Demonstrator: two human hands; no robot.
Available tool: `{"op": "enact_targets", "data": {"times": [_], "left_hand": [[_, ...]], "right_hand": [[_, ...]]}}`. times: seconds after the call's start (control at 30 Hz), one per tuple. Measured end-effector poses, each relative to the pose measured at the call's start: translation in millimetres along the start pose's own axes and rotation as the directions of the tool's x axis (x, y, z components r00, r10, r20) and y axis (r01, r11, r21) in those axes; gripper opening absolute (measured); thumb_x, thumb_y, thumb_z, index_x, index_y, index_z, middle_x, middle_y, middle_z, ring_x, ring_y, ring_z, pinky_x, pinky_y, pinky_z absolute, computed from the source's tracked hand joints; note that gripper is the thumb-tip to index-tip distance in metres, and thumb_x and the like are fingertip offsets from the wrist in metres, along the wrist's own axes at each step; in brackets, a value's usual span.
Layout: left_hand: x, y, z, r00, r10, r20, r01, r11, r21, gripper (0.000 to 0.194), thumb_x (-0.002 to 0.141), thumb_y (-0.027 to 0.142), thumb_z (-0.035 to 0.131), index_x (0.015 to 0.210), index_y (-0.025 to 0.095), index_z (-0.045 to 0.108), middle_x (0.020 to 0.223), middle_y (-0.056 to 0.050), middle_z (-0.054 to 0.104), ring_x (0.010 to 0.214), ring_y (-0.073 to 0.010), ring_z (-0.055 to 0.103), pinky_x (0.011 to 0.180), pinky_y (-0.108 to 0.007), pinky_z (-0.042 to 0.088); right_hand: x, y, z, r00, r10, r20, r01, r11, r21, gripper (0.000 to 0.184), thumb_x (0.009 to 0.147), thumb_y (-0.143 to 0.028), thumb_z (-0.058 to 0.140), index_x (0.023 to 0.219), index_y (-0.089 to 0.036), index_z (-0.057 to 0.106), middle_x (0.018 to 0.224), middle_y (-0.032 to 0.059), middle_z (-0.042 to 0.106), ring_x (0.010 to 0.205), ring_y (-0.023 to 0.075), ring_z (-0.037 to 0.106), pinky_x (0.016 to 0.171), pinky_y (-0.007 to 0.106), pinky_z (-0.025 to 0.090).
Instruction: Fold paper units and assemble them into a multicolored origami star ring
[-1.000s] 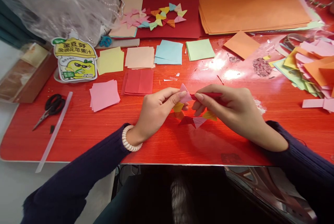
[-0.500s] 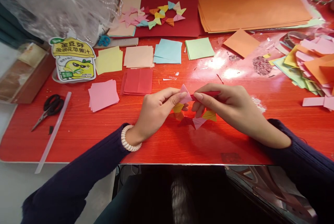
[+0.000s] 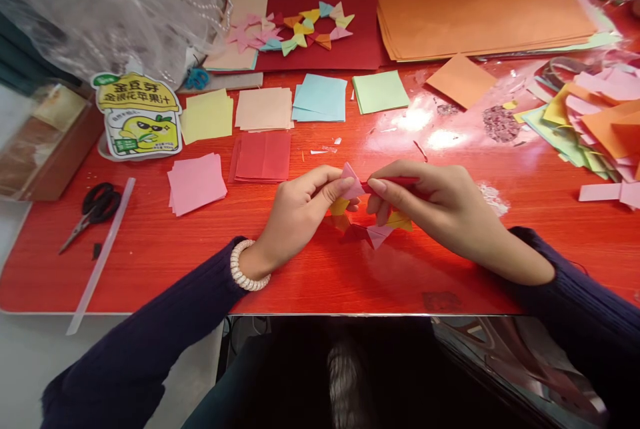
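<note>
My left hand point(image 3: 305, 206), wearing a beaded band point(image 3: 245, 269) at the wrist, pinches a pink folded paper piece point(image 3: 351, 179) between thumb and fingers. That piece belongs to a curved chain of folded paper point(image 3: 380, 236) in pink, yellow, orange and red, which hangs below both hands over the table. Between thumb and index finger, my right hand point(image 3: 425, 199) holds a red folded paper piece point(image 3: 404, 180). Its left tip meets the pink piece; whether it is tucked inside is hidden by the fingers. The chain's yellow part point(image 3: 400, 220) lies just under my right fingers.
Stacks of square paper, pink point(image 3: 197, 184), red point(image 3: 263, 157), yellow point(image 3: 207, 116), beige point(image 3: 264, 109), blue point(image 3: 323, 99) and green point(image 3: 381, 92), lie beyond my hands. Black scissors point(image 3: 100, 202) and a translucent strip point(image 3: 103, 256) are at left. Loose paper pieces point(image 3: 600, 116) pile up at right.
Almost nothing differs. Both hands keep their grip on the pink and red pieces, and the whole view has shifted very slightly.
</note>
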State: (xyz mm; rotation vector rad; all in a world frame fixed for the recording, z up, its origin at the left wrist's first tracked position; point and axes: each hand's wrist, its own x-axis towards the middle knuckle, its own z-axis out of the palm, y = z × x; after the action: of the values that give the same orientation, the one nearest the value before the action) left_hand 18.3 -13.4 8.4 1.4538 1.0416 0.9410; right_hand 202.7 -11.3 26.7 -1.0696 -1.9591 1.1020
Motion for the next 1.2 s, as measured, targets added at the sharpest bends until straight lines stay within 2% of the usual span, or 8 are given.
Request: {"op": "enact_targets", "data": {"times": [0.17,0.4,0.6,0.9,1.2], "left_hand": [[0.3,-0.6,-1.0,1.0,0.022,0.006,-0.022,1.0,-0.008,0.019,0.088,0.031,0.051,0.08,0.017,0.06,0.07,0.001,0.062,0.056,-0.0076,0.06,0.062,-0.021,0.05],[2.1,-2.1,-0.8,0.999,0.02,0.026,-0.02,1.0,-0.009,0.018,0.087,0.031,0.051,0.078,0.017,0.058,0.073,0.0,0.062,0.064,-0.0084,0.06,0.062,-0.019,0.05],[1.5,-2.0,-0.9,0.999,0.041,-0.005,-0.041,0.999,-0.011,0.016,0.087,0.03,0.052,0.08,0.017,0.059,0.076,0.001,0.063,0.059,-0.0075,0.06,0.06,-0.019,0.051],[0.1,-1.9,0.2,0.999,0.02,0.029,-0.02,1.0,0.012,0.017,0.087,0.03,0.051,0.08,0.018,0.059,0.07,0.002,0.063,0.055,-0.008,0.061,0.061,-0.02,0.051],[0.7,-0.2,-0.1,0.999,0.042,-0.017,-0.042,0.999,0.027,0.018,0.087,0.031,0.051,0.078,0.017,0.058,0.075,0.0,0.063,0.054,-0.0079,0.059,0.06,-0.022,0.052]], "right_hand": [[1.8,-0.9,-0.3,0.999,0.016,0.03,-0.017,0.999,0.033,0.021,0.093,-0.027,0.047,0.085,-0.012,0.058,0.067,-0.0001,0.063,0.056,0.0072,0.06,0.053,0.017,0.047],[0.1,2.2,0.9,1.0,-0.013,-0.015,0.013,1.0,-0.003,0.02,0.092,-0.027,0.048,0.088,-0.011,0.058,0.069,0.0011,0.062,0.058,0.0078,0.059,0.053,0.018,0.045],[0.9,0.9,-3.1,0.997,0.028,0.066,-0.028,1.0,0.009,0.018,0.091,-0.026,0.05,0.087,-0.011,0.059,0.068,0.0001,0.062,0.059,0.0086,0.06,0.055,0.019,0.045],[0.9,-0.7,-0.9,0.999,0.044,0.027,-0.045,0.998,0.045,0.018,0.091,-0.026,0.05,0.087,-0.011,0.059,0.068,0.0005,0.062,0.059,0.0087,0.059,0.053,0.019,0.045],[0.0,-2.7,-4.4,0.996,0.041,0.084,-0.041,0.999,-0.005,0.018,0.091,-0.027,0.05,0.086,-0.012,0.06,0.068,-0.0001,0.063,0.058,0.0089,0.061,0.056,0.02,0.046]]}}
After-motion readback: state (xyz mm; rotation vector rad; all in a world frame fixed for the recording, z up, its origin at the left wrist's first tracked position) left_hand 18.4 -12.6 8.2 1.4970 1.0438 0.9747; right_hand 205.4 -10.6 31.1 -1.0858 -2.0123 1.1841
